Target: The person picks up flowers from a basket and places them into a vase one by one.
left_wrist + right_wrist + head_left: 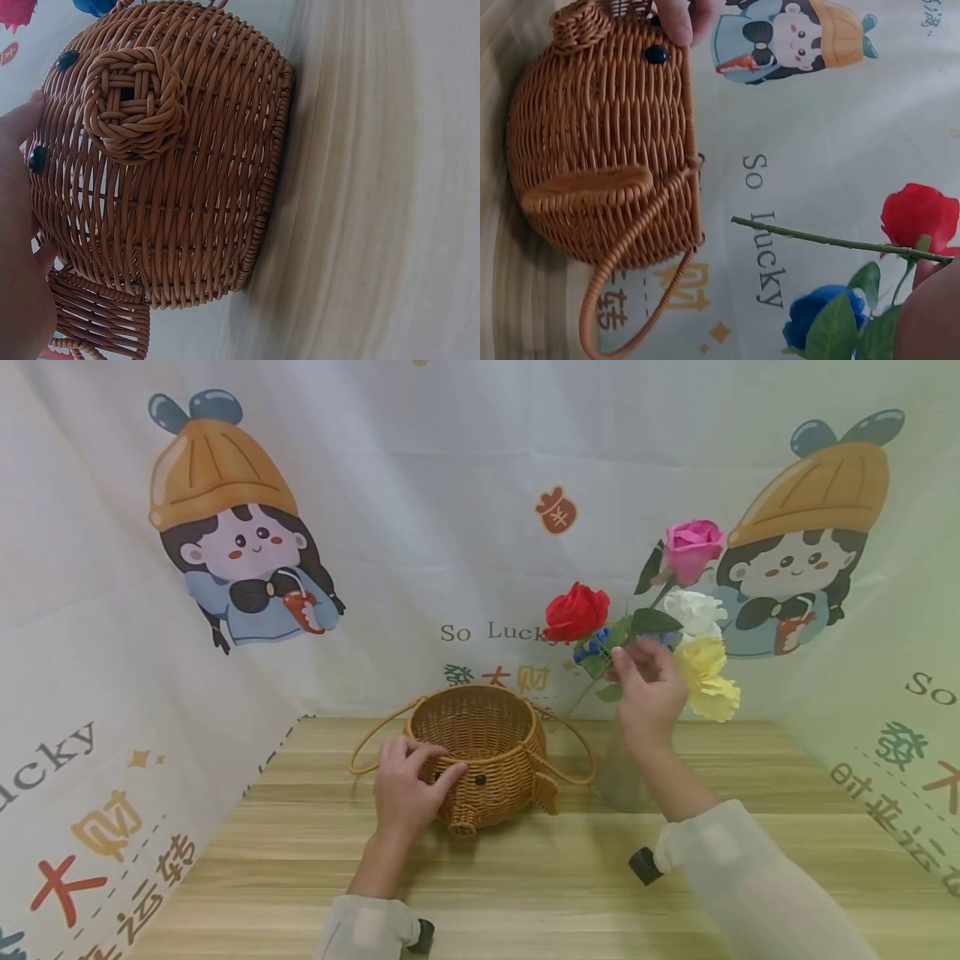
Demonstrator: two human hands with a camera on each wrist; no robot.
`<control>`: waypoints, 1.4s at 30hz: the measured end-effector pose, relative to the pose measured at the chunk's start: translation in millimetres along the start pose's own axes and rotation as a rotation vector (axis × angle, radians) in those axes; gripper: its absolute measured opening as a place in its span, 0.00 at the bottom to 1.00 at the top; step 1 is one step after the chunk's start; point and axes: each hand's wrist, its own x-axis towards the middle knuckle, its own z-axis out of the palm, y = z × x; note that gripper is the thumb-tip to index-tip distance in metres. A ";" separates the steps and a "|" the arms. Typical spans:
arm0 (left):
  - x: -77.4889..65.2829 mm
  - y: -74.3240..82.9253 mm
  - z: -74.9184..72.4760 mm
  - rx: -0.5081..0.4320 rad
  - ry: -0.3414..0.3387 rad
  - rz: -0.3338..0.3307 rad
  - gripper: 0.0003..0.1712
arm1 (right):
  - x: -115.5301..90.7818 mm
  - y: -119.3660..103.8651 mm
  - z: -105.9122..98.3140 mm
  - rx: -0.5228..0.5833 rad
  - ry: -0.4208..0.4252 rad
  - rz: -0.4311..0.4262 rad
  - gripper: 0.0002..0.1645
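Note:
My left hand (411, 781) grips the near left rim of a brown wicker basket (498, 789). The basket stands upright on the table, with a woven snout (135, 105), black bead eyes and side ears. Raised to the right, my right hand (651, 693) pinches the green stem (817, 238) of a pink rose (692, 552). Its bloom points up, and the cut stem end slants down toward the basket. Around that hand are a red rose (577, 612), a blue flower (821, 311), a white flower (693, 612) and a yellow flower (707, 677).
A clear glass vase (618, 785) stands right of the basket, partly behind my right forearm. Thin wicker handles (581, 756) loop out on both sides of the basket. The wooden table (525, 893) ends at a printed cloth backdrop (420, 510).

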 end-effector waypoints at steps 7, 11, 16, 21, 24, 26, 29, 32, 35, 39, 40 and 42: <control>0.7 0.5 -0.6 0.000 -0.004 0.000 0.19 | 15.0 -7.8 -18.6 -0.151 0.049 -0.058 0.08; 0.8 0.1 -0.8 -0.003 -0.007 -0.006 0.18 | 23.1 -14.6 -27.2 -0.232 0.042 -0.113 0.11; 0.7 -0.6 -1.8 -0.002 -0.008 -0.003 0.19 | 32.4 -21.2 -34.3 -0.263 0.068 -0.098 0.09; 0.5 -1.6 -2.5 0.000 -0.001 -0.001 0.19 | 41.6 -24.2 -35.0 -0.285 0.110 -0.107 0.09; 0.0 -1.8 -2.2 0.005 -0.002 0.000 0.19 | 47.2 -25.7 -33.6 -0.292 0.131 -0.128 0.10; -0.4 -1.8 -1.8 0.007 -0.005 0.003 0.19 | 50.6 -27.8 -32.6 -0.293 0.145 -0.138 0.10; -0.5 -1.4 -1.3 0.003 -0.012 -0.001 0.19 | 54.8 -32.1 -31.7 -0.287 0.157 -0.157 0.10; 0.0 -1.1 -1.0 -0.001 -0.014 -0.003 0.19 | 57.5 -35.7 -31.6 -0.278 0.162 -0.180 0.09; 0.8 -0.7 -1.2 -0.002 -0.012 -0.001 0.19 | 58.1 -36.4 -32.4 -0.293 0.156 -0.178 0.09; 0.9 -0.7 -0.7 0.001 -0.007 0.004 0.19 | 56.2 -32.1 -34.6 -0.334 0.146 -0.105 0.08; 0.7 -0.9 -0.4 0.003 -0.006 0.006 0.19 | 55.4 -30.3 -35.3 -0.346 0.143 -0.082 0.08; 0.1 -1.2 0.3 0.003 -0.005 0.008 0.19 | 54.0 -26.1 -36.8 -0.376 0.137 -0.046 0.08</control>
